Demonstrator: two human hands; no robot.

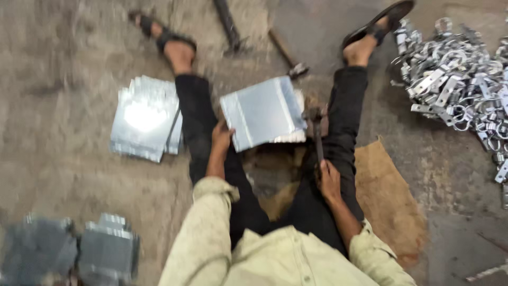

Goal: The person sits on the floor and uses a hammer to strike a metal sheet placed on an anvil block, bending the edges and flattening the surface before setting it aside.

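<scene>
your right hand (329, 181) closed round hammer (316, 132) handle, head resting at sheet's right edge. your left hand (221, 136) pinches lower left corner of metal sheet (263, 112), lying between your legs. sheet looks thin, light, stiff, edges likely sharp; grip by folded rim. burlap mat (389, 201) beside right leg. folded boxes (108, 249) near left, blurred. sheet stack (144, 117) beyond left knee. clamp pile (457, 79) far right. second hammer (288, 55) lies ahead.
</scene>
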